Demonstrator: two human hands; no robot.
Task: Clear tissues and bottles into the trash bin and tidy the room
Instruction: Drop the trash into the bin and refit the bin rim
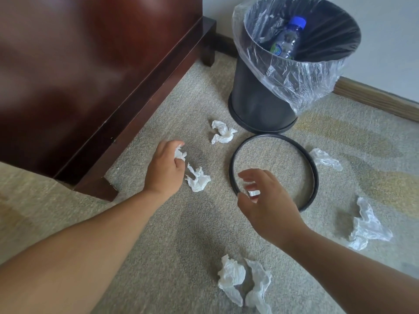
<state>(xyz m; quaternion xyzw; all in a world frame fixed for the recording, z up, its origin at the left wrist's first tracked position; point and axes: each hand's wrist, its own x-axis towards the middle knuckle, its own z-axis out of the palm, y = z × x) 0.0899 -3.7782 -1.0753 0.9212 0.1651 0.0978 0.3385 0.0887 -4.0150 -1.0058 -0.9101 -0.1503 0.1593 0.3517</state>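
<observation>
The left hand pinches a crumpled tissue. The right hand hovers, fingers loosely spread. The label on the bottle is unreadable.

The left hand grips a crumpled tissue on the carpet, near a dark wooden furniture base; another tissue lies just right of it. The right hand hovers with curved fingers over the near-left edge of a black ring; whether it holds anything is unclear. Beyond the ring stands a plastic-lined trash bin with a blue-capped bottle inside. More tissues lie scattered around.
</observation>
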